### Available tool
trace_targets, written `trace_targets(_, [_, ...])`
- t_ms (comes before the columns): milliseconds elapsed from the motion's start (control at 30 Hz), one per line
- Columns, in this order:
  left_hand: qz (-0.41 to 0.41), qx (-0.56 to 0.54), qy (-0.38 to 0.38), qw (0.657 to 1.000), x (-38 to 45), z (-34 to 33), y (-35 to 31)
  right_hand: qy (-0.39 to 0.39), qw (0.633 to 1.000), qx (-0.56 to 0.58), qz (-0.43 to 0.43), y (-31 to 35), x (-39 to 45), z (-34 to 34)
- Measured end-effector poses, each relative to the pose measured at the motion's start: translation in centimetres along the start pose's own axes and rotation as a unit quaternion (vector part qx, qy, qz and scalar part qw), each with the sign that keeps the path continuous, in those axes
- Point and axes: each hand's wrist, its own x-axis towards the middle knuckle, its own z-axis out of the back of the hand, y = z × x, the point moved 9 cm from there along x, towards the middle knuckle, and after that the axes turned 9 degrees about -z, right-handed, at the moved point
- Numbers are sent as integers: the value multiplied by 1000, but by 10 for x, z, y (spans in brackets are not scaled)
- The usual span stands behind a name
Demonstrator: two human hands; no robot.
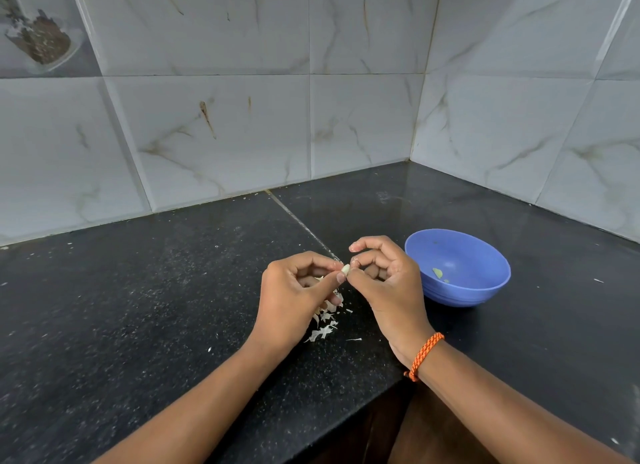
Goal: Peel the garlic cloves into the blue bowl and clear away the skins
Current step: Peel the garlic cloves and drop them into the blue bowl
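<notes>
One small, pale garlic clove [345, 268] is pinched between the left hand [294, 299] and right hand [388, 283] above papery white skins [325, 325]. Just right sits the smooth, round blue bowl [485, 290] on speckled black stone countertop [138, 307].

I am seeing no readable text, labels, brands, numbers or signs anywhere in this view.
</notes>
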Motion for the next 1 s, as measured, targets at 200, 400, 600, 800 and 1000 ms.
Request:
trace_targets(200, [0, -5, 6, 1000, 1, -2, 2, 0, 1000, 0, 16, 3, 1, -3])
trace_targets(400, [20, -61, -19, 998, 3, 2, 6, 5, 1000, -3, 24, 1, 1, -1])
trace_targets(600, [19, -89, -12, 996, 4, 4, 4, 45, 959, -235, 152, 18, -1, -6])
trace_targets(800, [35, -109, -14, 993, 3, 4, 9, 49, 931, -289, 218, 22, -4, -10])
trace_targets(1000, [32, -101, 12, 994, 3, 2, 9, -3, 971, -199, 132, 13, 3, 6])
